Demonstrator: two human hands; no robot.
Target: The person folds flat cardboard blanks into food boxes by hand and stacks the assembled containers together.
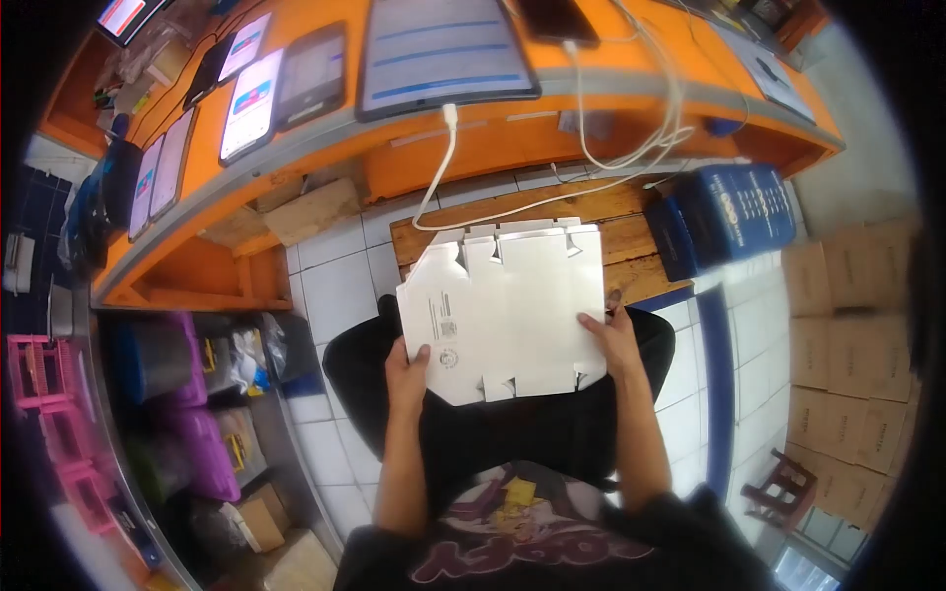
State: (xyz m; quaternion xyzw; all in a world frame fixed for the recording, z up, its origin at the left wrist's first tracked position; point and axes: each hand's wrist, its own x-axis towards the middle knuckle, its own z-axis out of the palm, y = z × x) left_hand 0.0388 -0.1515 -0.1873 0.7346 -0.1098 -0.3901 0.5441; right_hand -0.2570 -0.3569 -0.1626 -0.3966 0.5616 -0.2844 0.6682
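Observation:
A stack of flat, unfolded white cardboard sheets (532,315) with cut tabs lies above my lap. Small print and a round mark show on its left part. My left hand (407,369) grips the lower left edge, thumb on top. On the right edge, my right hand (613,340) holds the same sheets, its thumb also on the top face. The fingers beneath the sheets are hidden.
An orange desk (394,158) ahead bears several phones (251,103), a tablet (443,54) and white cables (448,158). Blue packages (739,217) sit at the right, near stacked brown boxes (847,364). Purple bins (202,453) stand at the left.

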